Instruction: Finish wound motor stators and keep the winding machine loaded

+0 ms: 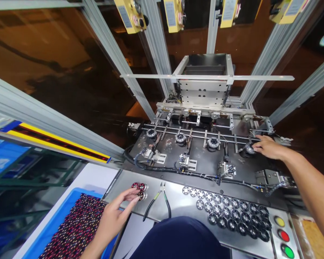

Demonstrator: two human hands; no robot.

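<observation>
Left hand [116,212]: bent over a few red-and-silver parts [135,185] near the left end of the steel ledge [178,205], thumb and fingers half-curled about them.
Right hand [271,146]: reaches to the right side of the machine bed [199,158], fingertips at the rim of a round part [250,149] on the last of four stations.
Grip: at this angle, whether either set of fingers is closed on a part cannot be told.
Handling: the round pieces look stiff and light enough for one hand, perhaps slick on metal faces; the outer rim seems the safest hold, sparing the red centres.
Black-and-silver rings [232,225]: massed in rows toward the ledge's right end.
Cutters [162,186]: lie right of the red-and-silver parts, handles toward the front edge.
</observation>
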